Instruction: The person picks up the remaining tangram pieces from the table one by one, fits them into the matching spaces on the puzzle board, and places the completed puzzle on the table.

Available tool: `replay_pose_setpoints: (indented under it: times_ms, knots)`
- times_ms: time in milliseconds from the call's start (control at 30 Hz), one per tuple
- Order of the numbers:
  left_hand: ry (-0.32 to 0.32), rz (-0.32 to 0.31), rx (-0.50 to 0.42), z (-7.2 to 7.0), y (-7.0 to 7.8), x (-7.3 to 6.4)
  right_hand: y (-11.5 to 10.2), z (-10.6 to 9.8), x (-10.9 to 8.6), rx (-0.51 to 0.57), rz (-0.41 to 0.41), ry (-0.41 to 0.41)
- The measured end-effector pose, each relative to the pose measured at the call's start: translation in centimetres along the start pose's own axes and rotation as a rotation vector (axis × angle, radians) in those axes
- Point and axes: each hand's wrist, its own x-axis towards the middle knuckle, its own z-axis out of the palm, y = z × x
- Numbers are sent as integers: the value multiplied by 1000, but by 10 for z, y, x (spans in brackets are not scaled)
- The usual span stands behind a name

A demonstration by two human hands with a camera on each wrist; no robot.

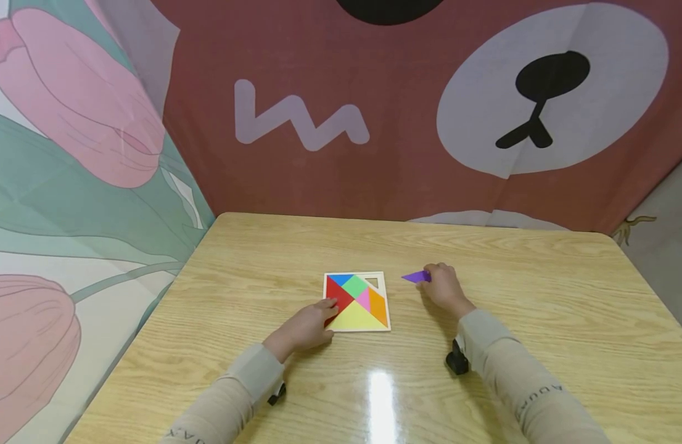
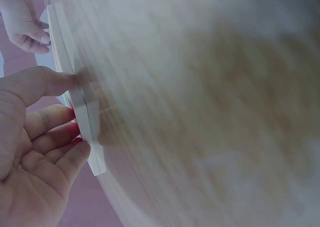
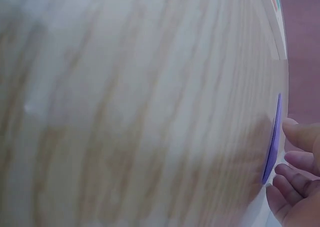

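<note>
A square tangram board (image 1: pixel 359 332) with a pale frame lies on the table, holding red, yellow, blue, green, pink and orange pieces. Its far right corner shows a bare pale area with a small triangular cut-out (image 1: pixel 372 282). My left hand (image 1: pixel 306 327) grips the board's near left corner, fingers over the red triangle (image 1: pixel 336 295) and thumb at the near edge. To the right of the board, my right hand (image 1: pixel 445 288) pinches a purple triangle (image 1: pixel 415 277) by its right end, its tip pointing left. In the right wrist view the purple triangle (image 3: pixel 272 144) appears nearly edge-on beside the fingertips.
The wooden table (image 1: pixel 252 259) reaches back to a hanging cloth (image 1: pixel 319 179) with a cartoon face print. Another cloth (image 1: pixel 86 234), printed with flowers, hangs along the left side. Light reflects off the tabletop near the front.
</note>
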Motion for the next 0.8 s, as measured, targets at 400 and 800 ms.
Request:
replay_pose_setpoints:
  times_ms: [400, 800]
  knots:
    - [14, 13, -5, 0, 0, 0, 8, 1, 6, 2, 3, 15]
    - [6, 0, -5, -1, 1, 0, 9, 2, 10, 16, 33, 6]
